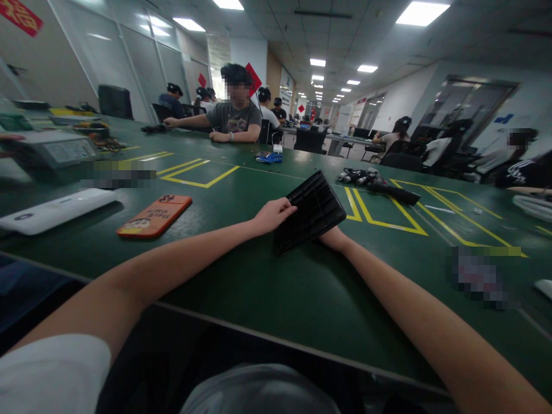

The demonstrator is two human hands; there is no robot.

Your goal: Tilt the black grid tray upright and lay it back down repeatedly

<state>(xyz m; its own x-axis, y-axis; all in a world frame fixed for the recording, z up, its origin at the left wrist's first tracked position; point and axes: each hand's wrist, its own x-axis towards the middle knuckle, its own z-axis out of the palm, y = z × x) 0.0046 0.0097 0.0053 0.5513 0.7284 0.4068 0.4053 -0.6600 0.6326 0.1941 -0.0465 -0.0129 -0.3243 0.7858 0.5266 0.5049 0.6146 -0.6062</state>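
Observation:
A flat black rectangular panel (313,210) with a ribbed, grid-like face is held tilted above the green table (241,282). My left hand (274,215) is closed on its left edge, thumb and fingers pinching it. Behind the panel's lower right part, my right hand (334,238) supports it; most of its fingers are hidden by the panel. To the left lies a phone in an orange case (155,216), and farther left a long white device (58,210).
Yellow tape (397,227) marks boxes on the table. Black cables and a dark bar (394,192) lie to the right, a blue item (268,157) at the back. A grey metal box (56,148) stands far left. Across the table sits a person (237,115) with an arm stretched sideways.

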